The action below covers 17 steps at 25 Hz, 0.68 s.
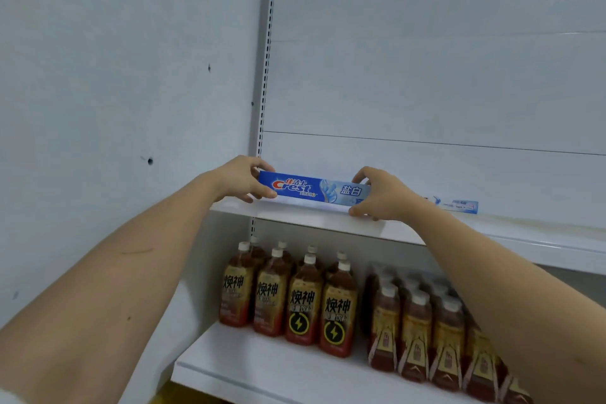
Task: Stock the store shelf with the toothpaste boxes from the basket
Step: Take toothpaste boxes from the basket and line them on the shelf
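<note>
Toothpaste box [313, 189] stands on edge on the shelf [305, 218], both hands' fingers [262, 192] pinching its ends.

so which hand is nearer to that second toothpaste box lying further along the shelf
Right. The right hand grips the Crest box's right end, just left of the second toothpaste box; the left hand holds the far left end.

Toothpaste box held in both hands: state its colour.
Blue toothpaste box, red-and-white logo; head view.

left hand [244, 179]: pinching (arm outstretched) | right hand [382, 195]: pinching
</note>
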Tool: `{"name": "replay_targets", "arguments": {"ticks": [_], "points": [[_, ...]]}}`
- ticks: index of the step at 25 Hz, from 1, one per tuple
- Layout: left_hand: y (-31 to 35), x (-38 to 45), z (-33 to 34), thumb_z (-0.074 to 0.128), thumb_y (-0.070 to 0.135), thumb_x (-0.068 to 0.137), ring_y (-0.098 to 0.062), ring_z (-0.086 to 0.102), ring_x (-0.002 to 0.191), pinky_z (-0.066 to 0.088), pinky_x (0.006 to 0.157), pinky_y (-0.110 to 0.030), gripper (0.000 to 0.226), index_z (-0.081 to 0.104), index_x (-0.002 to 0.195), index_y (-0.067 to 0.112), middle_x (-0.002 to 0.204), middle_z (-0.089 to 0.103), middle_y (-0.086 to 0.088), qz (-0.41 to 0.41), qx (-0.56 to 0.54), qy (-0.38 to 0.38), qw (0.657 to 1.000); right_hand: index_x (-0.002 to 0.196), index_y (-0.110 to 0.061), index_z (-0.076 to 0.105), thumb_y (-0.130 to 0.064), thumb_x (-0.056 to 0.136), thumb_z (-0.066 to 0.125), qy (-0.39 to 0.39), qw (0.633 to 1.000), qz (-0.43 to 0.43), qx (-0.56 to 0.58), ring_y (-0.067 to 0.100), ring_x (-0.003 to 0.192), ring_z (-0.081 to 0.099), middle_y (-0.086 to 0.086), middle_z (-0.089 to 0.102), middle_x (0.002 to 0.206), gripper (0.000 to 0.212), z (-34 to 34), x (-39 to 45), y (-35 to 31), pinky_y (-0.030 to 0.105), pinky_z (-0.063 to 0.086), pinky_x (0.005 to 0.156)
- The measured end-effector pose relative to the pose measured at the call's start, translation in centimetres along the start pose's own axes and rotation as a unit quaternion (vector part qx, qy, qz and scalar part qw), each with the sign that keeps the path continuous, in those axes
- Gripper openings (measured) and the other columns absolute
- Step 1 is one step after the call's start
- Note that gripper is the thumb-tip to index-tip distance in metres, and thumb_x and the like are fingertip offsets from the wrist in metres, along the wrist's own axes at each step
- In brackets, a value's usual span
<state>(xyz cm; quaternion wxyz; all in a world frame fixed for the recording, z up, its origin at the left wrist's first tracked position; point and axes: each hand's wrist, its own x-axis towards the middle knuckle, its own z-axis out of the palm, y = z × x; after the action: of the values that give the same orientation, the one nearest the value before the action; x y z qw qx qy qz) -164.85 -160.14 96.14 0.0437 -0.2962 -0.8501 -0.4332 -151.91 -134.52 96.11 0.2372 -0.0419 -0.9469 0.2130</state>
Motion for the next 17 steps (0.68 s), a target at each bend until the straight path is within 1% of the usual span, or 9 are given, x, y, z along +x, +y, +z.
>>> {"name": "replay_targets", "arguments": {"ticks": [2, 4, 6, 8, 10, 12, 14, 16, 17], "points": [[-1.1, 2.2, -0.8, 0.079, 0.02, 0.08, -0.015, 0.064, 0.082, 0.054, 0.062, -0.025, 0.048, 0.053, 0.12, 0.02, 0.102, 0.059, 0.0, -0.017, 0.048, -0.01, 0.999, 0.117, -0.018, 0.051, -0.01, 0.072, 0.078, -0.03, 1.0, 0.008, -0.003, 0.023, 0.075, 0.062, 0.009, 0.059, 0.109, 0.052, 1.1, 3.1, -0.4, 0.038, 0.06, 0.071], [-2.8, 5.1, -1.9, 0.083, 0.019, 0.077, -0.017, 0.064, 0.082, 0.055, 0.064, -0.027, 0.049, 0.053, 0.116, 0.018, 0.102, 0.06, -0.002, -0.029, 0.075, -0.011, 0.997, 0.116, -0.018, 0.05, -0.009, 0.072, 0.08, -0.053, 0.998, 0.016, -0.011, 0.021, 0.069, 0.061, 0.009, 0.06, 0.107, 0.054, 2.3, 6.8, -0.9, 0.032, 0.059, 0.063], [-4.3, 8.4, -2.9, 0.085, 0.018, 0.074, -0.018, 0.064, 0.083, 0.056, 0.069, -0.03, 0.052, 0.054, 0.114, 0.016, 0.105, 0.062, -0.005, -0.036, 0.102, -0.018, 0.994, 0.115, -0.019, 0.048, -0.01, 0.072, 0.08, -0.069, 0.996, 0.017, -0.048, 0.02, 0.068, 0.062, 0.009, 0.061, 0.106, 0.054, 3.5, 10.5, -1.3, 0.028, 0.058, 0.058], [-5.7, 11.7, -3.6, 0.085, 0.019, 0.074, -0.02, 0.066, 0.086, 0.059, 0.073, -0.032, 0.049, 0.054, 0.112, 0.016, 0.108, 0.062, -0.006, -0.056, 0.135, -0.049, 0.988, 0.114, -0.02, 0.047, -0.012, 0.073, 0.078, -0.081, 0.992, 0.017, -0.09, 0.02, 0.066, 0.063, 0.007, 0.061, 0.104, 0.052, 5.1, 14.1, -1.4, 0.03, 0.059, 0.061], [-6.8, 14.7, -3.9, 0.084, 0.02, 0.075, -0.023, 0.067, 0.091, 0.06, 0.076, -0.033, 0.045, 0.053, 0.108, 0.016, 0.111, 0.06, -0.006, -0.071, 0.159, -0.076, 0.982, 0.112, -0.02, 0.045, -0.015, 0.073, 0.078, -0.095, 0.983, 0.016, -0.154, 0.021, 0.063, 0.064, 0.006, 0.062, 0.101, 0.052, 6.5, 17.1, -1.3, 0.036, 0.061, 0.071], [-7.8, 17.2, -4.0, 0.084, 0.023, 0.075, -0.025, 0.068, 0.094, 0.061, 0.077, -0.034, 0.045, 0.052, 0.107, 0.018, 0.115, 0.059, -0.007, -0.08, 0.185, -0.087, 0.976, 0.111, -0.019, 0.045, -0.017, 0.071, 0.08, -0.107, 0.972, 0.018, -0.21, 0.021, 0.061, 0.062, 0.006, 0.061, 0.102, 0.053, 7.9, 19.7, -1.4, 0.04, 0.059, 0.075], [-8.5, 19.4, -4.1, 0.085, 0.026, 0.074, -0.027, 0.07, 0.096, 0.061, 0.079, -0.035, 0.051, 0.052, 0.112, 0.017, 0.117, 0.06, -0.009, -0.089, 0.212, -0.099, 0.968, 0.113, -0.016, 0.045, -0.018, 0.07, 0.081, -0.11, 0.958, 0.012, -0.263, 0.021, 0.063, 0.058, 0.006, 0.056, 0.106, 0.057, 9.0, 21.6, -1.6, 0.039, 0.056, 0.07], [-9.1, 21.2, -4.3, 0.085, 0.027, 0.074, -0.027, 0.07, 0.095, 0.061, 0.08, -0.036, 0.055, 0.052, 0.115, 0.015, 0.117, 0.062, -0.01, -0.093, 0.233, -0.109, 0.962, 0.117, -0.014, 0.045, -0.019, 0.071, 0.082, -0.106, 0.948, 0.004, -0.301, 0.02, 0.063, 0.051, 0.006, 0.049, 0.107, 0.059, 10.0, 23.3, -1.7, 0.033, 0.046, 0.058], [-9.3, 21.8, -4.4, 0.086, 0.027, 0.073, -0.027, 0.07, 0.094, 0.061, 0.081, -0.037, 0.055, 0.052, 0.115, 0.014, 0.116, 0.063, -0.011, -0.095, 0.24, -0.11, 0.96, 0.118, -0.015, 0.046, -0.019, 0.072, 0.081, -0.103, 0.945, 0.003, -0.309, 0.02, 0.064, 0.049, 0.007, 0.048, 0.109, 0.059, 10.4, 23.9, -1.7, 0.031, 0.042, 0.055]]}}
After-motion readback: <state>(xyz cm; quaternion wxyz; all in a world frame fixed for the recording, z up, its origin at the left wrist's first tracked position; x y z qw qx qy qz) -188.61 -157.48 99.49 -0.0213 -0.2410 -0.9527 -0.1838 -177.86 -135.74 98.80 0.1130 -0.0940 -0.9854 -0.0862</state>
